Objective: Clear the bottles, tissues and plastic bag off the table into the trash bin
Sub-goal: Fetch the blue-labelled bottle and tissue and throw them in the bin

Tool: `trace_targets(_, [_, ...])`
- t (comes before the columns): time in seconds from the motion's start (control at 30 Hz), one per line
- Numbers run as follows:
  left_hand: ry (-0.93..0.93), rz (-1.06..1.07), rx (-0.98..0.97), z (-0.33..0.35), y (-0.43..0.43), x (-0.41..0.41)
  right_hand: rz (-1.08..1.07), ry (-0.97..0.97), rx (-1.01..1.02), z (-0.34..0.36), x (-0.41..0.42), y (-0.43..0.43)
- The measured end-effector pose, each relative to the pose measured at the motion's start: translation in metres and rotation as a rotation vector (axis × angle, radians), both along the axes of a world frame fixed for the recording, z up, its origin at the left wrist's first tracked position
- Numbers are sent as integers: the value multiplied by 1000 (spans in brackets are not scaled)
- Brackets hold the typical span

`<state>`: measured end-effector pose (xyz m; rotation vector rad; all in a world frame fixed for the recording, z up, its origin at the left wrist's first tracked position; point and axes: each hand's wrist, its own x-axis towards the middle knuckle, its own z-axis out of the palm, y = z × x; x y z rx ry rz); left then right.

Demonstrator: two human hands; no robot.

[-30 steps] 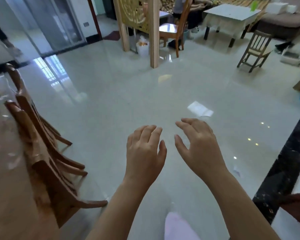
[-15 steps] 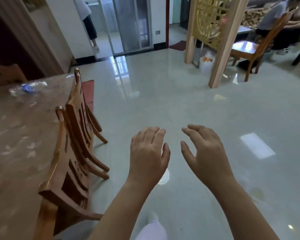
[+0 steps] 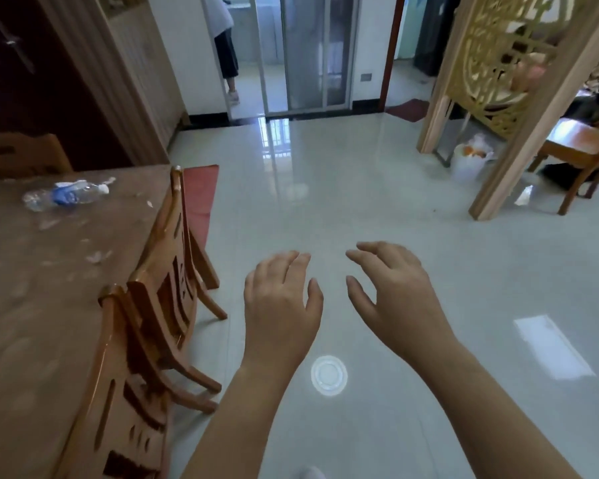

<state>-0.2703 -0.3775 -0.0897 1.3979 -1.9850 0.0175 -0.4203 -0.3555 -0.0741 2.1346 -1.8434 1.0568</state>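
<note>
A clear plastic bottle [image 3: 66,195] with a blue label lies on its side at the far part of the brown table [image 3: 32,288] on the left. A small white scrap [image 3: 96,257] lies on the table nearer to me. The white trash bin [image 3: 471,162] lined with a plastic bag stands on the floor at the right, beside the wooden screen post. My left hand [image 3: 279,305] and my right hand [image 3: 393,292] hover side by side over the floor, palms down, fingers apart, holding nothing. Both are well right of the table.
Two wooden chairs [image 3: 153,305] stand pushed against the table's right edge, between my hands and the table. A carved wooden screen [image 3: 491,63] and another chair [image 3: 581,153] stand at the right. A person stands in the far doorway [image 3: 227,46]. Glossy tiled floor lies ahead.
The view has swung left: the table, the bottle and the chairs have come further into sight, and the screen and bin have shifted right. My hands keep the same open pose.
</note>
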Motion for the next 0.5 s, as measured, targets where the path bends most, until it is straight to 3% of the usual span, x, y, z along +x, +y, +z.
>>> trace_targets(0.5, [-45,216,12,-18,-214,-2,228,-65,20,-20,-5,-254])
